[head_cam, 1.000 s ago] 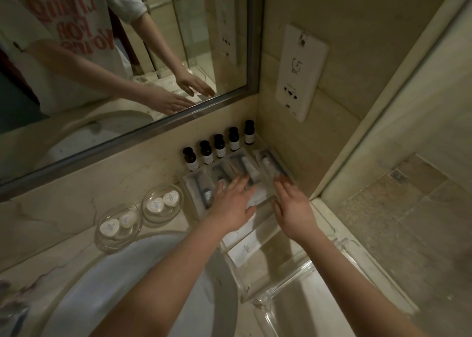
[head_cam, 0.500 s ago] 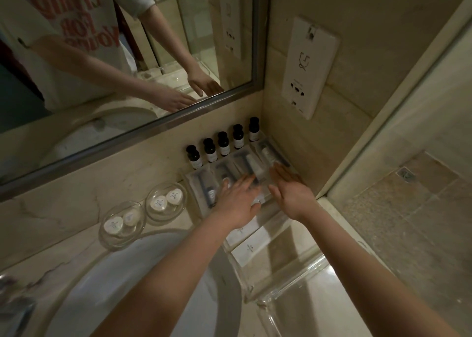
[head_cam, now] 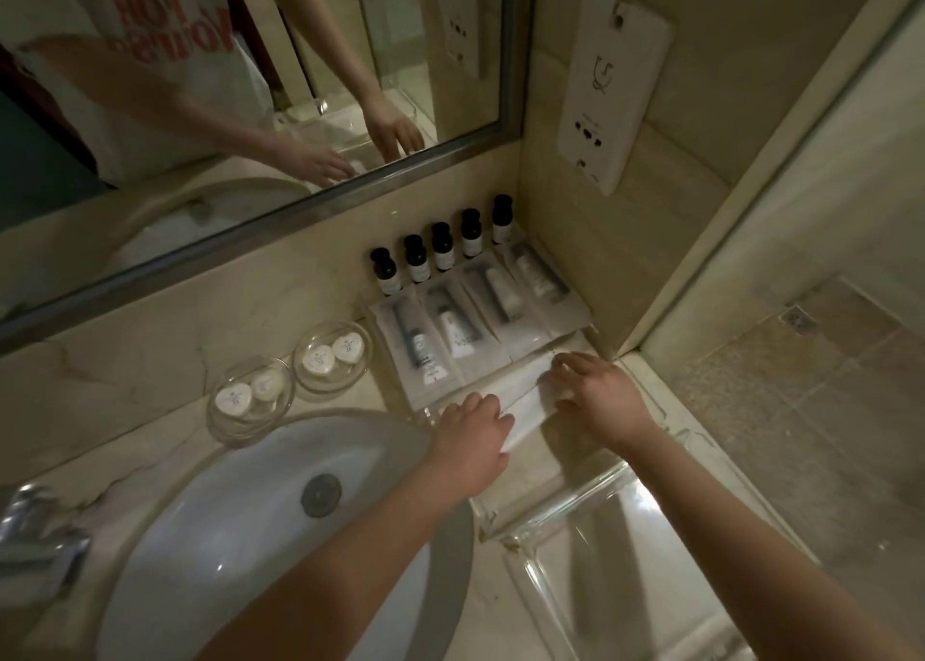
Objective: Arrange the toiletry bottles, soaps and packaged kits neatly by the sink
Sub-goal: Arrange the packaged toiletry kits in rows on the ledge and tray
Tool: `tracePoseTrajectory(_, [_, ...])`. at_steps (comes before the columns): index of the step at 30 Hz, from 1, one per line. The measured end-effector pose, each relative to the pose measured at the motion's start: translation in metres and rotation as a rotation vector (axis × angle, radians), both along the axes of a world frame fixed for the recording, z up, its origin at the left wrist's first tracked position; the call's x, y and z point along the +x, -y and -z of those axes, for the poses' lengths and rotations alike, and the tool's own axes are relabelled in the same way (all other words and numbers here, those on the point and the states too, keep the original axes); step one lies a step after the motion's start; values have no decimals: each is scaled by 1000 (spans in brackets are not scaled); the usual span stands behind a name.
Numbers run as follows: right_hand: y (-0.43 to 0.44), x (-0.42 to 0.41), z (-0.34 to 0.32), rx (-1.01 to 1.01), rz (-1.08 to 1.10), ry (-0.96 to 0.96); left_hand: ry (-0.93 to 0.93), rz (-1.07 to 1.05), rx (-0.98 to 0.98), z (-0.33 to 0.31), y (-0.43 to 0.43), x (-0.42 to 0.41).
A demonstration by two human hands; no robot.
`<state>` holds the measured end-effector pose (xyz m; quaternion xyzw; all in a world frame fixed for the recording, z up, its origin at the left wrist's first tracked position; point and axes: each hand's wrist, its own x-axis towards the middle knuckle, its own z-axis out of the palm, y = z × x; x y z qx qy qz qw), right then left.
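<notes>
A clear tray lies nearest, on the pale marble counter to the right of a white oval sink. A metal tap shows at the left edge.

Just beyond the tray, both bare forearms reach in to a long white packet that lies slantwise on the counter. The left hand sits knuckles-up on its near-left end with the fingers bent down. Whether they pinch the packet or only rest on it cannot be told. The right hand lies on the far-right end with its fingers spread and fairly straight, fingertips touching the packet.

Behind the packet, four packaged kits lie flat, side by side. To their left, near the sink rim, are two clear soap dishes, each holding two small white soaps.

Five small dark-capped bottles stand upright in a row against the back wall. Above them a mirror reflects the person's arms. A white socket plate hangs on the side wall.
</notes>
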<state>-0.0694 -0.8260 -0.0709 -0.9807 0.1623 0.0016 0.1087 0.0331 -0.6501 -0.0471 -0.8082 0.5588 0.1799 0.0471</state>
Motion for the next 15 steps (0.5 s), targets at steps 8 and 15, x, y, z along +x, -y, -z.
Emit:
tracePoseTrajectory(8, [-2,-12,9,-78,74,-47,96,-28,18,16,2,-7])
tracePoseTrajectory(15, [-9,-9,12,-80,156,-50,33,-55,38,18,-1,-5])
